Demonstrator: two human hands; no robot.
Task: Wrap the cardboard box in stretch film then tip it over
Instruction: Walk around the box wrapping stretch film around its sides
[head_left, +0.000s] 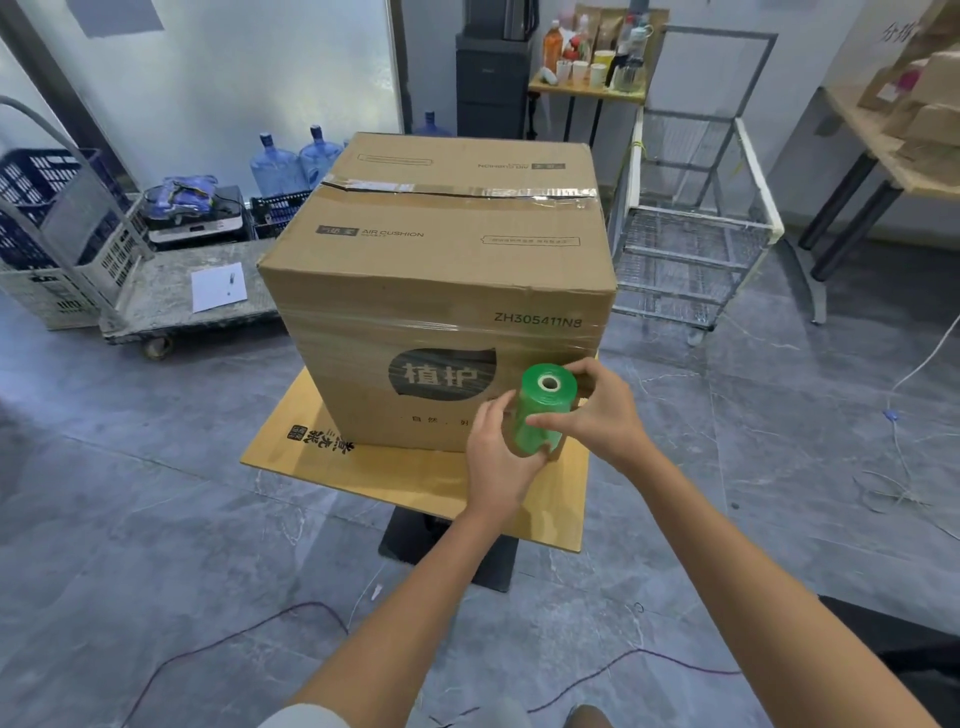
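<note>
the green film roll (540, 415) is gripped by the left hand (498, 462) and right hand (597, 415), just beside the cardboard box (441, 291), near the right edge of the board (363, 470).

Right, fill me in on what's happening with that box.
A person grips a green roll of stretch film in both hands, the left hand low on it and the right hand higher up. They hold it at the lower right of the near face of the cardboard box. Clear film already bands that face. The box stands upright on a flat cardboard sheet, not yet tipped.
</note>
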